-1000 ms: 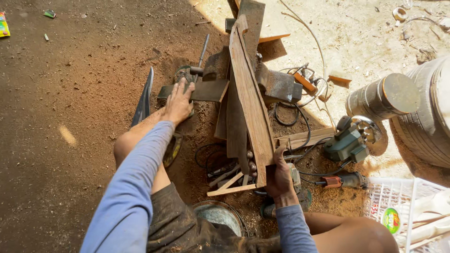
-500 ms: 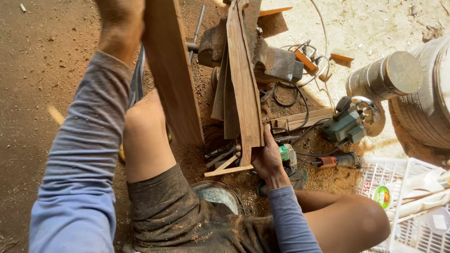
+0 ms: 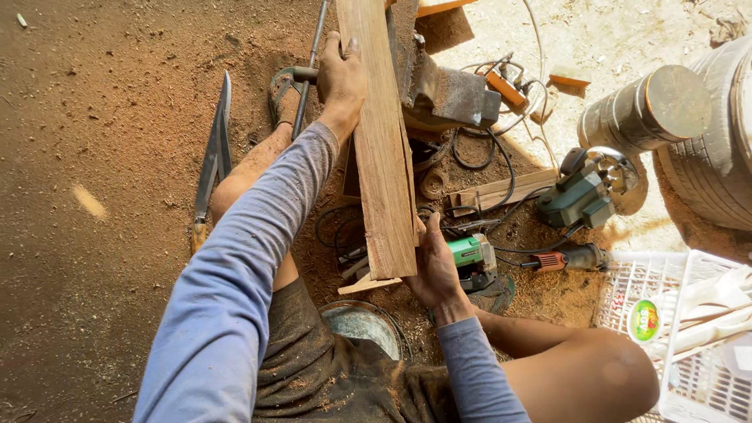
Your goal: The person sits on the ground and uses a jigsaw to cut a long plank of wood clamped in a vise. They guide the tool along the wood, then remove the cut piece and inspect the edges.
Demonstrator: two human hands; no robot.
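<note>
Head view: the plank the left hand was swinging in half a second ago now lies flat on the plank stack, so it looks about lined up. Left grip is wrapped over its far edge, right hand cups the near end, fingers closed on it. Count: two planks visible at least, one long blade on the dirt floor, two green power tools, one white basket, one metal can.
</note>
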